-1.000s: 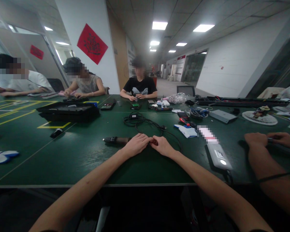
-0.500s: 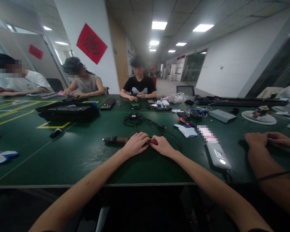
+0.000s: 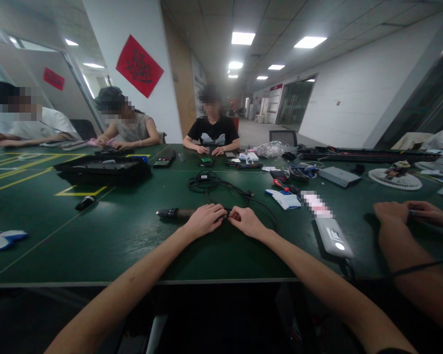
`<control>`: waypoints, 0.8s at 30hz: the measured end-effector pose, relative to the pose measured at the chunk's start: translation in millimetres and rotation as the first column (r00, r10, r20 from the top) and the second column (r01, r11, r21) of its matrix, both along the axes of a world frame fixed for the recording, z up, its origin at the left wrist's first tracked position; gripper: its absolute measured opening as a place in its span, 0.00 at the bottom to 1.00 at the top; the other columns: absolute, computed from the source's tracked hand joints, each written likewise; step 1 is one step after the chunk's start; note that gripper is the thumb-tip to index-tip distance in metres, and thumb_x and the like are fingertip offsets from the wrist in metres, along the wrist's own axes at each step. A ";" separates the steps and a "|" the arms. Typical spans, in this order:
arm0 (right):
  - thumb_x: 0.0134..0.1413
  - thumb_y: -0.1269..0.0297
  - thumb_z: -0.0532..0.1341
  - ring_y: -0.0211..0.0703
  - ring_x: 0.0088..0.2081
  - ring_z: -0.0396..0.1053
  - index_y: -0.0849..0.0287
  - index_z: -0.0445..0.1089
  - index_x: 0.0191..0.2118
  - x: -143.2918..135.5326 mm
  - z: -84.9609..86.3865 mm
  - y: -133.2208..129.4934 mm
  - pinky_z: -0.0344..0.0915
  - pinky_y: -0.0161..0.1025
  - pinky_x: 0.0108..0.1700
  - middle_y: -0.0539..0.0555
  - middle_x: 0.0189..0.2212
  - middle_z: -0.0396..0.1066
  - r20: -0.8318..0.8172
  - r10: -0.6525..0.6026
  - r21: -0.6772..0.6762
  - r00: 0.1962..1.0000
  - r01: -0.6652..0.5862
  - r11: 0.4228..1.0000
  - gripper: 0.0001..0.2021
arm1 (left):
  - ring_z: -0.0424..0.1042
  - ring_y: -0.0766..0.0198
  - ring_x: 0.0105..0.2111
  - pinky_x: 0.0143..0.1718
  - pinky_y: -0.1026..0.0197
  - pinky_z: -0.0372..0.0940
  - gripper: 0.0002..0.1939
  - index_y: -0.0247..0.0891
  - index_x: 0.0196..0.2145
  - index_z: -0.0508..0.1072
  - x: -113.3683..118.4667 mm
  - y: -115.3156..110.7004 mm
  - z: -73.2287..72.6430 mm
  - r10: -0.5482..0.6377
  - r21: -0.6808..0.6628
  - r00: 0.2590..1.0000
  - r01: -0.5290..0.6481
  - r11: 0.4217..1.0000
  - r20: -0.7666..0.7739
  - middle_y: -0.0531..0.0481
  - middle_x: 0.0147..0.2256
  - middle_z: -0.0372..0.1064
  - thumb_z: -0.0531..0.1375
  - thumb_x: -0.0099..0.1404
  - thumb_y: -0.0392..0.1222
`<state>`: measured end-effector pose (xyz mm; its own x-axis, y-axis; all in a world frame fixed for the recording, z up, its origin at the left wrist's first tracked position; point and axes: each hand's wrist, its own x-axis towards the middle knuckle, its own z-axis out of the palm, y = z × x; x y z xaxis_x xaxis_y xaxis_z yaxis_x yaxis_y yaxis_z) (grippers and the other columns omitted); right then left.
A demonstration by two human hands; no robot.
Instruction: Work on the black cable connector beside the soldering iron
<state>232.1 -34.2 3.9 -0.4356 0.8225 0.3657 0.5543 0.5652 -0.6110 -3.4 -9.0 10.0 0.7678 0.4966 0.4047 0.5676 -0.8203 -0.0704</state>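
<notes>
A cordless-drill-like tool (image 3: 182, 213) with a black chuck and brownish body lies sideways on the green table, chuck pointing left. My left hand (image 3: 205, 220) is wrapped over the tool's rear part, hiding most of that end. Close against it, my right hand (image 3: 248, 221) has its fingers pinched at the tool's right end. A small dark piece shows between the two hands, too small to name; a black cable runs near my right fingers. Just behind my hands lies a coiled black cable (image 3: 225, 183) with a black adapter (image 3: 204, 177).
A black tray (image 3: 103, 169) stands at the left, a dark object (image 3: 85, 202) before it. To the right lie a red-handled tool (image 3: 280, 184), a white-and-blue glove (image 3: 286, 200) and a grey device (image 3: 333, 238). A co-worker's hands (image 3: 393, 212) are farther right; several people sit opposite.
My hands have moved slightly apart at the tool's end, so more of the small dark piece between them shows. The co-worker opposite has lowered their hands a little.
</notes>
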 end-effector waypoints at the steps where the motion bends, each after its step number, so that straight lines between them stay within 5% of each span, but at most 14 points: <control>1: 0.62 0.67 0.64 0.41 0.33 0.75 0.58 0.72 0.39 0.1 0.1 0.0 0.67 0.35 0.36 0.52 0.32 0.77 -0.002 0.001 0.000 1.000 -0.001 1.000 0.02 | 0.72 0.58 0.44 0.47 0.55 0.65 0.07 0.43 0.48 0.70 -0.1 0.4 -0.1 0.010 -0.004 1.000 -0.010 1.000 -0.001 0.48 0.45 0.71 0.56 0.75 0.43; 24: 0.62 0.66 0.65 0.40 0.33 0.74 0.59 0.73 0.39 0.1 1.2 -0.7 0.67 0.34 0.36 0.52 0.32 0.77 0.007 -0.017 -0.008 1.000 0.017 1.000 0.03 | 0.72 0.59 0.43 0.46 0.56 0.66 0.08 0.42 0.46 0.71 2.1 -0.8 0.0 0.062 -0.016 0.998 -0.061 0.998 0.016 0.49 0.46 0.71 0.55 0.76 0.46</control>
<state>232.1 -34.9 5.1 -0.4241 0.8327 0.3560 0.5682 0.5508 -0.6114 -1.4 -9.8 10.0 0.7291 0.5489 0.4089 0.6179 -0.7847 -0.0485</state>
